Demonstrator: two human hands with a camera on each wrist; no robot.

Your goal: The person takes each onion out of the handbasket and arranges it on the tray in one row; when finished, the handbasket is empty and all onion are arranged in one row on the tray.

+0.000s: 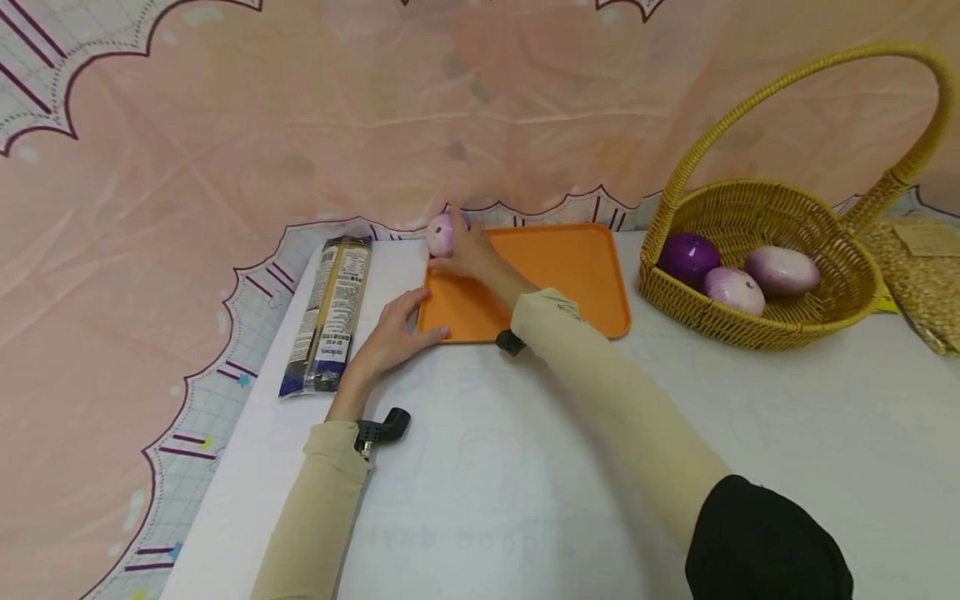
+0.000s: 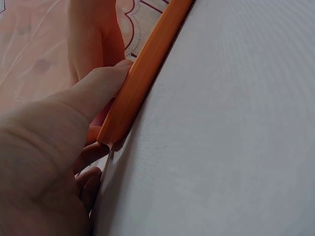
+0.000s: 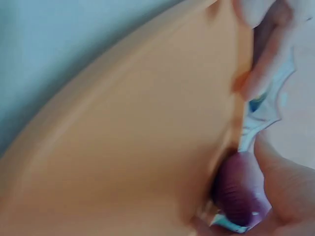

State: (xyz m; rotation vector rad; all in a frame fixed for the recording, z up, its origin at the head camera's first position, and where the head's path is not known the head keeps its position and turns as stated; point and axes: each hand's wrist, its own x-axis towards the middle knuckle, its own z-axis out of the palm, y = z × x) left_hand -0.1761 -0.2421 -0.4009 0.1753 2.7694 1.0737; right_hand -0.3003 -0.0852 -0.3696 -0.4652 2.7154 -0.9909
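A pale purple onion [image 1: 441, 235] sits at the far left corner of an orange tray [image 1: 562, 267] on the white table. My right hand [image 1: 471, 252] holds this onion, reaching across the tray. In the right wrist view, the thumb and fingers stand around the onion [image 3: 240, 187] beside the tray's rim. At the tray's near left corner is my left hand [image 1: 392, 337], its thumb on the front edge and its fingers along the left side. The left wrist view shows the left thumb pressed to the tray's rim [image 2: 142, 73] and the other fingers curled around the corner.
To the left lies a long black, gold and white packet [image 1: 327, 317]. A yellow wicker basket [image 1: 765, 329] with a tall handle stands at the right, holding a dark purple onion [image 1: 688, 257] and two paler ones [image 1: 782, 270]. Behind it rests a tan bag [image 1: 918, 267].
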